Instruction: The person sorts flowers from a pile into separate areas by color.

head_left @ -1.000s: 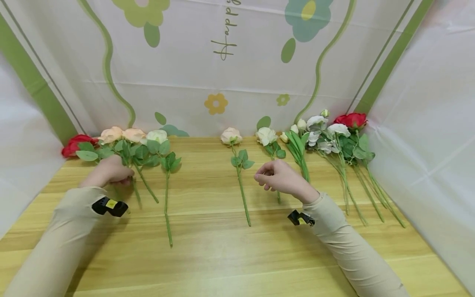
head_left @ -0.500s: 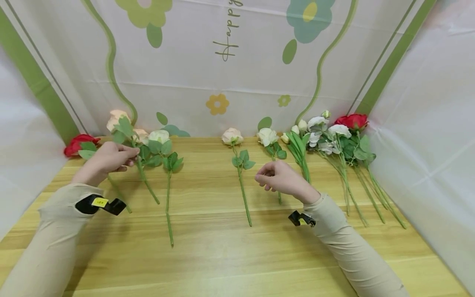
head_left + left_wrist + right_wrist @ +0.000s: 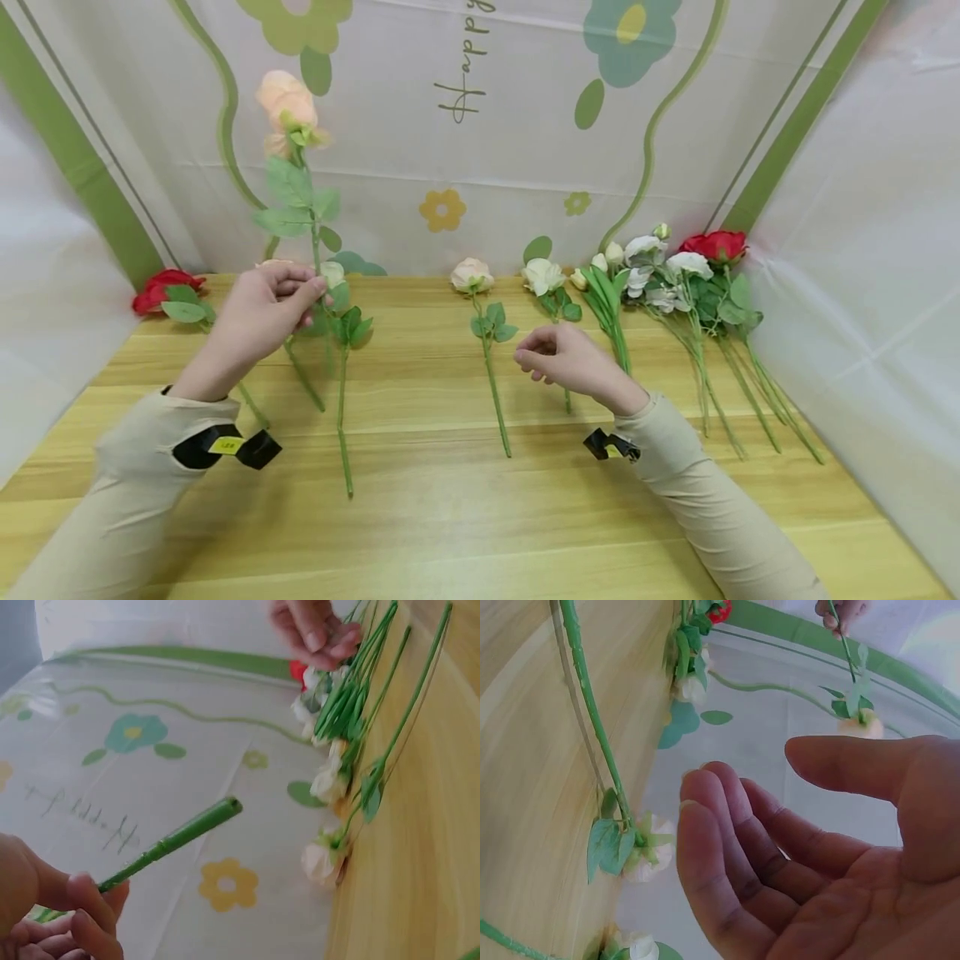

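Observation:
My left hand [image 3: 262, 321] pinches the green stem of a peach rose [image 3: 288, 104] between thumb and fingers. The bloom points up, well above the table, against the backdrop. In the left wrist view the stem's lower end [image 3: 195, 825] sticks out past the fingertips. My right hand [image 3: 562, 362] holds nothing; its fingers are loosely bent, as the right wrist view shows from the palm side [image 3: 780, 877]. It hovers over the stem of a cream rose [image 3: 543, 275], covering part of it. To its left a pale pink rose [image 3: 472, 275] lies on the table.
A red rose [image 3: 168, 290] lies at the far left; a whitish rose [image 3: 332, 273] is partly behind my left hand. White tulips [image 3: 606, 300], white flowers [image 3: 688, 265] and another red rose [image 3: 716, 246] lie at the right. A printed backdrop [image 3: 510, 150] rises behind the wooden table [image 3: 450, 533].
My left hand has taken a peach rose from the left group, lifted it and tipped it upright, moving slightly right. The right hand has stayed in place.

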Motion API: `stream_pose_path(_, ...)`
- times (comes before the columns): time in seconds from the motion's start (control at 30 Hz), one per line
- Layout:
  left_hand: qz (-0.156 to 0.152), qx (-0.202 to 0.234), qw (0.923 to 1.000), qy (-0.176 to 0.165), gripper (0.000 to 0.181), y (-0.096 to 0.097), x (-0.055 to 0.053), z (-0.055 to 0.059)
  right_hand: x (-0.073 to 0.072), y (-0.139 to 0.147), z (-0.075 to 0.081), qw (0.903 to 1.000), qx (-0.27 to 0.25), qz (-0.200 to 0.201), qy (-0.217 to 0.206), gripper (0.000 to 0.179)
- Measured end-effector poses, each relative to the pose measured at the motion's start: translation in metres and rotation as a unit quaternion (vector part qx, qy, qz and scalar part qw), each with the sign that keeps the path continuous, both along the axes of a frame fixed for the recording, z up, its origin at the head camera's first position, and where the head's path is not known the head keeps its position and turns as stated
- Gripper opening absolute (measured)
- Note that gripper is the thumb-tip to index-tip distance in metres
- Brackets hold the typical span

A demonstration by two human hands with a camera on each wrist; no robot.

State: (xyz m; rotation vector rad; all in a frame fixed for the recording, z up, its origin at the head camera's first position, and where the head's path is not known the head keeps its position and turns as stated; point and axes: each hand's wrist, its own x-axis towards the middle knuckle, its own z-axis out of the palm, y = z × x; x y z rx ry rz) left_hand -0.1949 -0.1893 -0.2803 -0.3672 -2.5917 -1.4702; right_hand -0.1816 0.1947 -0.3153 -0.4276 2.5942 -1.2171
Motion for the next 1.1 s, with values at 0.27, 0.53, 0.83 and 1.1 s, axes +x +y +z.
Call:
stream_pose_path(0.27,-0.061,0.035,0.997,0.033,0.024,0.039,0.015,-0.014,0.009,-0.007,0.003,0.998,-0.055,-0.011,0.028,0.015)
stream_pose_path(0.53,-0.128,0.025,0.9912,0.025,0.012,0.075,0.041,-0.027,0.023,-0.022,0.005,0.9894,-0.14,0.016,0.034,0.02)
stream_pose_path(0.83,-0.199,0.036,0.9789,0.029,0.006,0.101,0.058,-0.045,0.042,-0.039,0.009,0.9787,-0.197,0.044,0.038,0.02)
stream_pose_path(1.1,-0.246,0.035,0.9677,0.041,0.006,0.111,0.067,-0.051,0.046,-0.045,0.003,0.9722,-0.221,0.056,0.054,0.018)
